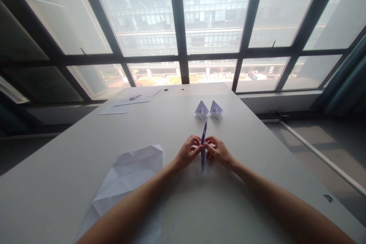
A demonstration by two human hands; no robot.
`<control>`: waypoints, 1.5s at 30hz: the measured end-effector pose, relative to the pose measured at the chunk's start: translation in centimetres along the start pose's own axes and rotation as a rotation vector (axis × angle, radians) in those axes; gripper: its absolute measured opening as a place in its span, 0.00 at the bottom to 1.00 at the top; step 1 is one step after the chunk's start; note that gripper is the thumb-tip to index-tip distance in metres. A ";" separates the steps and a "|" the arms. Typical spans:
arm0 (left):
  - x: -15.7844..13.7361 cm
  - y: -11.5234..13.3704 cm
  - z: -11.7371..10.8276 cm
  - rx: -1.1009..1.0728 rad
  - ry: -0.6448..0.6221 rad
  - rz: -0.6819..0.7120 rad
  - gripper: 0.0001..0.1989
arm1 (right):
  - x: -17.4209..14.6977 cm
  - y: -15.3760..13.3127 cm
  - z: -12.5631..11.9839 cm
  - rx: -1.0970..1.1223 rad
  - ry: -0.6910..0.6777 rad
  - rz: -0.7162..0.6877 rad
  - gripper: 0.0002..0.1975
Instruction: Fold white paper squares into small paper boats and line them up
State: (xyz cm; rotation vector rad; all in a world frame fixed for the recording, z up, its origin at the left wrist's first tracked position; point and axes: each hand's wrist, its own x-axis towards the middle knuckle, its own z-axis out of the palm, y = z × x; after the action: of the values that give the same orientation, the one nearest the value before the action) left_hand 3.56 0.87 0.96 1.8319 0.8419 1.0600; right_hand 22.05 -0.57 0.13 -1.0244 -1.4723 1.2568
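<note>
A folded piece of paper point(204, 133) stands edge-on between my hands, its shaded side looking bluish. My left hand point(189, 150) pinches it from the left and my right hand point(217, 151) from the right, thumbs near its middle. Just beyond it, two folded white paper boats sit side by side: the left paper boat point(201, 110) and the right paper boat point(216, 110). A large creased sheet of white paper point(131, 171) lies to the left, partly covered by my left forearm.
Flat white sheets point(114, 109) lie at the far left of the white table point(228, 206), with a small crumpled-looking white piece point(135, 97) on them. A small dark mark or object point(328, 198) is near the right edge. Windows rise behind the table.
</note>
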 end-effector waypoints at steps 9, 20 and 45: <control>0.0 -1.5 -0.3 -0.177 0.106 -0.113 0.12 | 0.0 -0.1 -0.1 0.061 0.003 0.048 0.16; 0.5 -0.7 -0.7 -0.186 0.076 -0.181 0.24 | 0.0 0.6 0.0 -0.045 0.174 0.075 0.08; 0.7 -1.0 -1.0 -0.159 0.049 -0.200 0.18 | 0.4 0.3 -0.8 -0.028 0.195 0.111 0.08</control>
State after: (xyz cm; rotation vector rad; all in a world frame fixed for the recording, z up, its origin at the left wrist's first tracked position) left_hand 2.83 2.17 0.61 1.5609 0.9221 1.0174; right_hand 22.74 0.01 -0.10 -1.2255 -1.3016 1.1805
